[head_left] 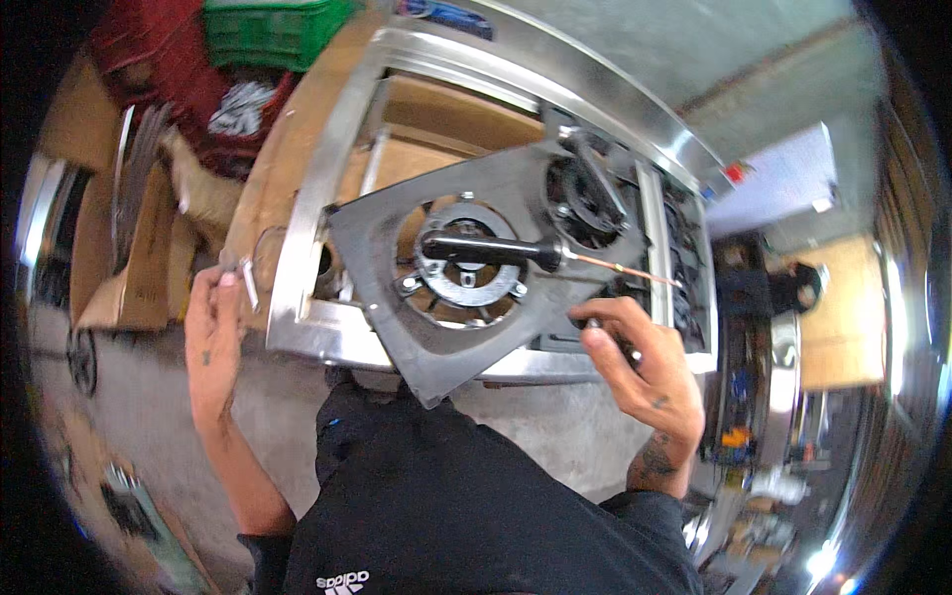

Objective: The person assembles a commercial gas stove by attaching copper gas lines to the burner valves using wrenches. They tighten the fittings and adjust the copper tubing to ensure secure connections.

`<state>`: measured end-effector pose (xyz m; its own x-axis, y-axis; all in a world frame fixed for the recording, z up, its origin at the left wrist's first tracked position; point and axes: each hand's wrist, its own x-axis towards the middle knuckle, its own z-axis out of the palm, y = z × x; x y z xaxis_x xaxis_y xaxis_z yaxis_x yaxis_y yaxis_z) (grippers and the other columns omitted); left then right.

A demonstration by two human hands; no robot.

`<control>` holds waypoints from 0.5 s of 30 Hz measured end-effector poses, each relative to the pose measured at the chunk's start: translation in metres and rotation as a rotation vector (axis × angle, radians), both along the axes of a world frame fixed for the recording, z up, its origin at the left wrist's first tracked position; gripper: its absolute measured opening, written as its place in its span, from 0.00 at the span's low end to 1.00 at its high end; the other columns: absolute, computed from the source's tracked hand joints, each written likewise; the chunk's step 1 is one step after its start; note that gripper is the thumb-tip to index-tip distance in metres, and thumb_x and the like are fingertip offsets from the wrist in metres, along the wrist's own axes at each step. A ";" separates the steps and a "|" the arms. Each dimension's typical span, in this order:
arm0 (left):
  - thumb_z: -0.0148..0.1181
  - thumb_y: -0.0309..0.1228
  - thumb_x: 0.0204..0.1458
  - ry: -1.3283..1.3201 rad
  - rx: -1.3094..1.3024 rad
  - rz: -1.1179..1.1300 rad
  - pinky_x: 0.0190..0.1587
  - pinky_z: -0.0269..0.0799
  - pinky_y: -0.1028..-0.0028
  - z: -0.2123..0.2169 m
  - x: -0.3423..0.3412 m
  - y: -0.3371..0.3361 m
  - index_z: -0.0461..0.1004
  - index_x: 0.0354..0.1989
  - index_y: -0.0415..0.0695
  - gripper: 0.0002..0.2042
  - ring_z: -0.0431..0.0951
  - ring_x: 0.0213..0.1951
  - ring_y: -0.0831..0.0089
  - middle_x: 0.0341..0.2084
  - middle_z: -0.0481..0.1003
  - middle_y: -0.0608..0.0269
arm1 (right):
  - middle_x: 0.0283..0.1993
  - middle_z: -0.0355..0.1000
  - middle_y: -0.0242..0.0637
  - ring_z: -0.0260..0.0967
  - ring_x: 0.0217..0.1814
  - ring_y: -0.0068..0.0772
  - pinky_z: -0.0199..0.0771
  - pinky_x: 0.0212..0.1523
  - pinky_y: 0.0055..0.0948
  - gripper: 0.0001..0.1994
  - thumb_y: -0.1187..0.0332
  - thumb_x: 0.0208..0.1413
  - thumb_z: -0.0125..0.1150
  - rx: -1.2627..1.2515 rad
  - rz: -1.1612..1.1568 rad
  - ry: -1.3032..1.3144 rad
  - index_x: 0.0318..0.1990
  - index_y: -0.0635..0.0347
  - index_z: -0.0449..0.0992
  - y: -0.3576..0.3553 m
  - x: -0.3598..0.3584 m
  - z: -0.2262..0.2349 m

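A dark grey metal plate (pixel 372 233) with a round burner opening lies at a slant over a stainless-steel stove frame (pixel 342 337). A grey metal ring (pixel 466 294) sits in its opening. Across the ring rests a tool with a black handle (pixel 491 249) and a thin copper-coloured shaft (pixel 620 268). My left hand (pixel 213 332), fingers closed, is at the frame's left end, pinching a small white stick (pixel 250 286). Right of the plate, my right hand (pixel 650 367) is curled round a small dark, partly shiny object (pixel 627 349), mostly hidden by the fingers.
A second burner (pixel 585 203) occupies the frame's far middle, with more dark parts (pixel 682 268) at its right end. Cardboard (pixel 129 268) stands at the left, and a green crate (pixel 273 35) at the far left. A cluttered bench (pixel 783 367) runs along the right.
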<state>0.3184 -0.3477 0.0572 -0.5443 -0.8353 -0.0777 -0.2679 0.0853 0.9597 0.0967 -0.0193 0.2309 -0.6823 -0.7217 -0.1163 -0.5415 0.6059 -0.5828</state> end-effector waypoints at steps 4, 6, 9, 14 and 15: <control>0.55 0.42 0.72 -0.020 -0.022 -0.137 0.44 0.67 0.76 0.010 -0.014 -0.029 0.73 0.51 0.38 0.16 0.68 0.37 0.79 0.34 0.71 0.70 | 0.32 0.78 0.46 0.77 0.32 0.35 0.74 0.36 0.34 0.12 0.64 0.70 0.61 -0.018 -0.170 0.111 0.53 0.60 0.78 0.013 0.020 -0.007; 0.55 0.41 0.72 0.065 -0.132 -0.210 0.47 0.68 0.74 0.012 -0.031 -0.033 0.73 0.51 0.37 0.17 0.69 0.37 0.77 0.33 0.72 0.69 | 0.34 0.77 0.47 0.74 0.33 0.31 0.72 0.36 0.31 0.12 0.63 0.72 0.59 -0.104 -0.257 0.154 0.51 0.62 0.79 0.022 0.019 -0.019; 0.57 0.41 0.70 0.028 -0.183 -0.277 0.49 0.69 0.72 0.019 -0.052 -0.037 0.76 0.47 0.34 0.17 0.71 0.39 0.76 0.33 0.75 0.65 | 0.34 0.78 0.45 0.74 0.33 0.30 0.73 0.37 0.33 0.13 0.62 0.72 0.58 -0.061 -0.417 0.188 0.50 0.64 0.79 0.042 0.004 -0.032; 0.55 0.45 0.70 -0.047 -0.262 -0.462 0.52 0.72 0.67 0.015 -0.108 -0.051 0.80 0.48 0.35 0.21 0.79 0.43 0.67 0.38 0.82 0.53 | 0.28 0.76 0.49 0.76 0.29 0.43 0.72 0.34 0.41 0.16 0.58 0.70 0.60 -0.025 -0.494 0.391 0.46 0.66 0.79 0.057 -0.055 -0.050; 0.55 0.47 0.70 -0.085 -0.329 -0.471 0.51 0.73 0.66 0.008 -0.122 -0.052 0.80 0.49 0.35 0.22 0.81 0.43 0.62 0.39 0.82 0.49 | 0.29 0.78 0.52 0.78 0.31 0.53 0.73 0.33 0.45 0.16 0.59 0.69 0.60 0.008 -0.503 0.449 0.44 0.67 0.79 0.054 -0.074 -0.054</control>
<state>0.1963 -0.3998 0.0653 -0.8664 -0.4919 0.0857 -0.2035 0.5045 0.8391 0.0225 0.0345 0.1768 -0.9186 -0.3039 0.2527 -0.3809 0.8511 -0.3612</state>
